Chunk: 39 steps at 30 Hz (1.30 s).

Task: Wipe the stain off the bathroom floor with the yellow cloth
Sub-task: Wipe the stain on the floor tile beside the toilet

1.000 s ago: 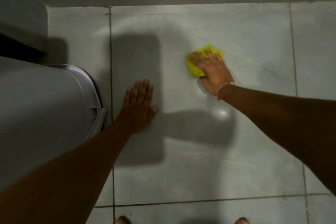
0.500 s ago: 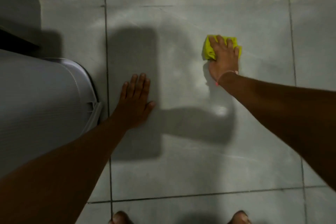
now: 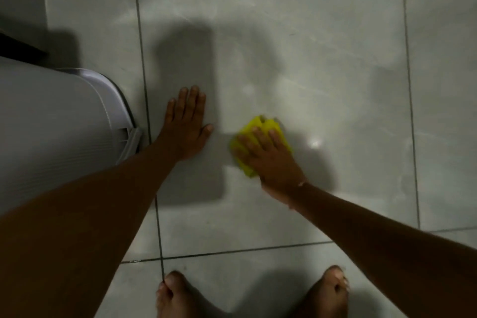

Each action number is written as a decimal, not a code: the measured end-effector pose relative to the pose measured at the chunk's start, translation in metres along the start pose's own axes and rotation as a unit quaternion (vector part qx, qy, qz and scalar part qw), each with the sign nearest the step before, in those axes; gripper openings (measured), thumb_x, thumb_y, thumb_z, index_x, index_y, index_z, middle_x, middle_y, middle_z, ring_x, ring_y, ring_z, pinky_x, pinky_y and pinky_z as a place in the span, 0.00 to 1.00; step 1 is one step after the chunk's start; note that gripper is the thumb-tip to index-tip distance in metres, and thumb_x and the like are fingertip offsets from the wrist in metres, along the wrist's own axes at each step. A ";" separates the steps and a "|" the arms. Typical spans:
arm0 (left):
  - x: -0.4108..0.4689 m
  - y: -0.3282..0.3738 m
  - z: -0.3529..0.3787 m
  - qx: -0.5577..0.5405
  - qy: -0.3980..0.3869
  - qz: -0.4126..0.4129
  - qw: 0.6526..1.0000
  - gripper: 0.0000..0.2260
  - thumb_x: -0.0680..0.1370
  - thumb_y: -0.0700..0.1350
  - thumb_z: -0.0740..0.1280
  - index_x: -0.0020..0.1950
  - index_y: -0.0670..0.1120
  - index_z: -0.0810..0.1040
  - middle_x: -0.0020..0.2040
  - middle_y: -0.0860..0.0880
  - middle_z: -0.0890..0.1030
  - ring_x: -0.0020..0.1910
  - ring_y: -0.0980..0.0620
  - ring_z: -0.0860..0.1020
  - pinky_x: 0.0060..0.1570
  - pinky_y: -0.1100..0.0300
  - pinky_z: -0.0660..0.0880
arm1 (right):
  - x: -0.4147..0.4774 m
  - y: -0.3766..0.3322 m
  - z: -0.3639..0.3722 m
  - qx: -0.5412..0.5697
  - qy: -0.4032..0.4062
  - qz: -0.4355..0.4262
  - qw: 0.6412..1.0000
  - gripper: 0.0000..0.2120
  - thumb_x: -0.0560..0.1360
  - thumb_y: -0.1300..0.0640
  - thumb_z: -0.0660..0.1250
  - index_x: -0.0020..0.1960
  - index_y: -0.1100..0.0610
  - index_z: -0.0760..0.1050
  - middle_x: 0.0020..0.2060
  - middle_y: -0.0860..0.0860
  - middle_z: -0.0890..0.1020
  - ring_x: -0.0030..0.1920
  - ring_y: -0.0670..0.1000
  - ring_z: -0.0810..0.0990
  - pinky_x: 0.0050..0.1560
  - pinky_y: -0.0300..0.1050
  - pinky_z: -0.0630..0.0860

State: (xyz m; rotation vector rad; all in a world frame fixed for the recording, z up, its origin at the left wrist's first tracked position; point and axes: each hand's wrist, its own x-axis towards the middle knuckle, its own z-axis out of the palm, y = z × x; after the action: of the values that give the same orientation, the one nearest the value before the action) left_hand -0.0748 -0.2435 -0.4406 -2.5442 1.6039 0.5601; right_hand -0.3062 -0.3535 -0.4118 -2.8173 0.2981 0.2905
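Fingers (image 3: 260, 138) of right hand (image 3: 271, 160): extended, slightly spread, pressed flat on top of yellow cloth (image 3: 258, 126). Cloth bunched under palm and fingers; yellow edge shows beyond the fingertips and along the thumb side. Not a closed grasp: the hand pins the cloth against the floor (image 3: 322, 64). Thin band visible at the right wrist.

Left hand (image 3: 185, 129): palm down, fingers straight and close together, thumb out toward the cloth, nothing held. Flat on the same large tile, just beside its left grout line. Left hand and cloth near each other, not touching.

Cloth position: lower middle of the large grey tile, nearer its bottom grout line than the wall edge at the top. Small bright glare spot (image 3: 316, 142) on the tile just right of the cloth. Surface around it glossy; stain cannot be made out.

Both forearms bare, entering from the bottom corners. Two bare feet (image 3: 173, 294) at the bottom edge, on the next tile row. White ribbed bin-like object (image 3: 59, 131) at the left edge of the floor, close to the left wrist. Dark rectangular shadow lies on the tile above and below the left hand.
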 end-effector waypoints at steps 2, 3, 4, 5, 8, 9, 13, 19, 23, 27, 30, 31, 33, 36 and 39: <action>-0.001 0.001 -0.002 0.001 -0.007 -0.004 1.000 0.34 0.77 0.60 0.48 0.79 0.43 0.52 0.80 0.40 0.52 0.78 0.38 0.51 0.75 0.41 0.49 | -0.040 0.026 0.003 -0.047 -0.028 -0.120 0.991 0.28 0.73 0.62 0.53 0.73 0.50 0.65 0.74 0.53 0.67 0.75 0.63 0.60 0.73 0.67 0.58; -0.002 0.001 -0.002 0.003 -0.005 -0.006 1.000 0.34 0.77 0.60 0.47 0.79 0.43 0.52 0.80 0.40 0.52 0.78 0.38 0.50 0.75 0.42 0.48 | -0.050 0.041 0.004 -0.047 -0.018 -0.093 0.994 0.29 0.73 0.63 0.54 0.74 0.50 0.64 0.74 0.53 0.66 0.75 0.62 0.59 0.74 0.66 0.56; -0.002 0.002 -0.002 0.006 0.000 -0.006 1.000 0.34 0.78 0.60 0.47 0.79 0.43 0.51 0.80 0.40 0.52 0.79 0.38 0.50 0.75 0.42 0.48 | -0.053 0.048 0.002 -0.029 -0.007 -0.010 0.999 0.31 0.72 0.63 0.56 0.74 0.50 0.62 0.75 0.54 0.65 0.76 0.63 0.58 0.74 0.67 0.55; -0.002 0.002 -0.001 0.007 0.002 -0.004 1.000 0.34 0.78 0.59 0.48 0.79 0.43 0.51 0.80 0.40 0.52 0.79 0.39 0.50 0.75 0.42 0.48 | -0.048 0.046 0.001 -0.006 0.003 0.106 0.994 0.32 0.71 0.62 0.58 0.75 0.49 0.61 0.75 0.54 0.65 0.76 0.63 0.56 0.74 0.67 0.53; -0.002 0.001 -0.002 0.007 -0.006 -0.004 1.000 0.34 0.78 0.59 0.48 0.79 0.42 0.51 0.80 0.40 0.52 0.79 0.38 0.50 0.75 0.41 0.49 | -0.020 -0.022 0.011 0.028 0.014 0.237 0.971 0.34 0.69 0.60 0.59 0.75 0.50 0.59 0.76 0.54 0.63 0.76 0.66 0.53 0.74 0.70 0.47; -0.002 0.002 -0.003 0.008 -0.007 -0.004 1.000 0.34 0.78 0.60 0.48 0.79 0.42 0.52 0.80 0.40 0.52 0.78 0.38 0.50 0.75 0.41 0.49 | -0.021 -0.046 0.019 0.040 0.013 0.173 0.984 0.35 0.69 0.60 0.58 0.75 0.49 0.59 0.76 0.54 0.63 0.76 0.66 0.52 0.75 0.69 0.46; -0.002 0.002 -0.003 0.016 -0.003 -0.005 1.000 0.33 0.78 0.59 0.48 0.79 0.42 0.53 0.79 0.39 0.53 0.78 0.38 0.52 0.74 0.41 0.50 | -0.066 -0.035 0.030 0.006 -0.057 -0.138 0.989 0.32 0.69 0.59 0.56 0.73 0.44 0.63 0.75 0.46 0.65 0.77 0.57 0.56 0.76 0.61 0.54; -0.001 0.000 0.001 0.023 0.002 -0.003 1.000 0.33 0.78 0.59 0.49 0.79 0.42 0.53 0.79 0.40 0.53 0.78 0.38 0.52 0.74 0.41 0.51 | -0.053 -0.104 0.032 0.130 -0.015 0.112 0.985 0.31 0.68 0.57 0.59 0.72 0.46 0.67 0.74 0.47 0.68 0.77 0.58 0.56 0.74 0.63 0.53; 0.000 -0.002 0.005 0.029 0.007 -0.002 1.000 0.34 0.78 0.59 0.49 0.79 0.42 0.53 0.79 0.39 0.54 0.78 0.37 0.54 0.73 0.40 0.53 | -0.082 -0.116 0.047 0.082 -0.041 -0.116 0.989 0.21 0.77 0.53 0.55 0.69 0.43 0.70 0.72 0.43 0.70 0.76 0.52 0.60 0.74 0.55 0.54; 0.000 -0.004 0.008 0.025 0.017 0.009 1.000 0.33 0.78 0.59 0.48 0.79 0.42 0.52 0.79 0.39 0.54 0.78 0.37 0.53 0.74 0.40 0.52 | -0.110 -0.043 0.038 0.034 -0.013 -0.089 0.995 0.22 0.77 0.56 0.56 0.68 0.41 0.71 0.70 0.43 0.72 0.73 0.52 0.67 0.73 0.56 0.60; -0.003 0.000 0.009 0.012 0.031 0.004 0.999 0.32 0.79 0.58 0.50 0.79 0.43 0.50 0.80 0.40 0.53 0.78 0.38 0.51 0.74 0.41 0.50 | -0.093 -0.047 0.032 0.098 0.013 0.181 0.978 0.36 0.64 0.59 0.56 0.72 0.45 0.66 0.74 0.47 0.68 0.76 0.58 0.57 0.75 0.62 0.53; -0.004 0.000 0.010 0.010 0.033 0.000 0.999 0.32 0.79 0.57 0.50 0.79 0.43 0.50 0.80 0.39 0.53 0.78 0.38 0.51 0.74 0.41 0.50 | -0.084 -0.066 0.031 0.116 0.015 0.222 0.968 0.37 0.63 0.58 0.57 0.72 0.45 0.65 0.74 0.48 0.66 0.77 0.59 0.55 0.75 0.63 0.51; -0.004 0.005 0.010 0.007 0.032 -0.007 0.999 0.33 0.78 0.58 0.50 0.79 0.41 0.51 0.79 0.38 0.53 0.78 0.36 0.51 0.74 0.40 0.50 | -0.088 -0.099 0.040 0.127 0.018 0.146 0.981 0.33 0.67 0.58 0.59 0.72 0.43 0.65 0.74 0.46 0.66 0.77 0.58 0.55 0.75 0.61 0.51; -0.007 0.017 0.010 -0.013 0.035 -0.021 0.999 0.34 0.79 0.58 0.51 0.78 0.38 0.50 0.79 0.35 0.52 0.78 0.35 0.50 0.74 0.40 0.49 | -0.124 -0.071 0.047 0.084 -0.014 -0.013 0.996 0.26 0.73 0.56 0.58 0.71 0.41 0.67 0.73 0.43 0.67 0.75 0.55 0.60 0.72 0.57 0.56; -0.012 0.022 0.016 -0.017 0.065 -0.029 0.997 0.32 0.80 0.56 0.52 0.78 0.39 0.50 0.79 0.36 0.52 0.78 0.36 0.50 0.75 0.42 0.48 | -0.150 -0.019 0.033 0.077 0.000 0.111 0.991 0.36 0.65 0.61 0.62 0.73 0.44 0.65 0.75 0.48 0.65 0.76 0.59 0.56 0.76 0.60 0.51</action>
State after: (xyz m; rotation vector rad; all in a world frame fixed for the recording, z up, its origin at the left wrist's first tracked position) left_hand -0.1036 -0.2387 -0.4485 -2.6939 1.5651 0.4299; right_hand -0.4514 -0.2994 -0.4039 -2.6344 0.6099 0.3003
